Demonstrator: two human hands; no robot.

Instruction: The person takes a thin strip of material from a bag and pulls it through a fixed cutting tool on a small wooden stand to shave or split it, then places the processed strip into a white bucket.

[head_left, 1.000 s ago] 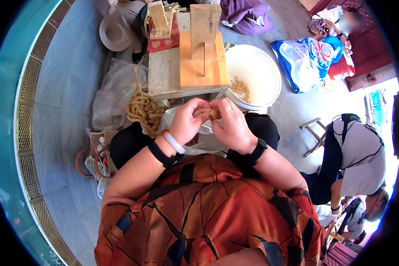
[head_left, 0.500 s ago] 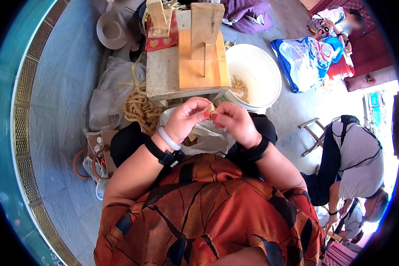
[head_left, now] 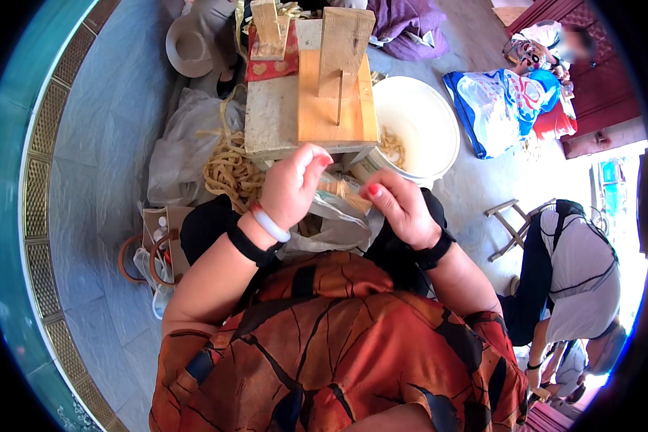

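My left hand is raised in front of the low table, thumb and fingers slightly apart, with nothing visible between them. A short way to its right, my right hand has its thumb out and its other fingers curled and blurred. A tan strip shows as a smear between the two hands; whether the right fingers touch it cannot be made out. Below, a pale plastic bag lies open across my lap, partly covered by my hands and wrists.
A wooden stand with an upright block and thin rod sits on the low table. Coiled tan strips lie at left, beside a white bucket at right. A folding stool and a bending person are farther right.
Half a second ago both hands pinched a small tan piece together. They have since drawn apart, left hand up and leftward, right hand rightward and down, with the tan strip blurred between.
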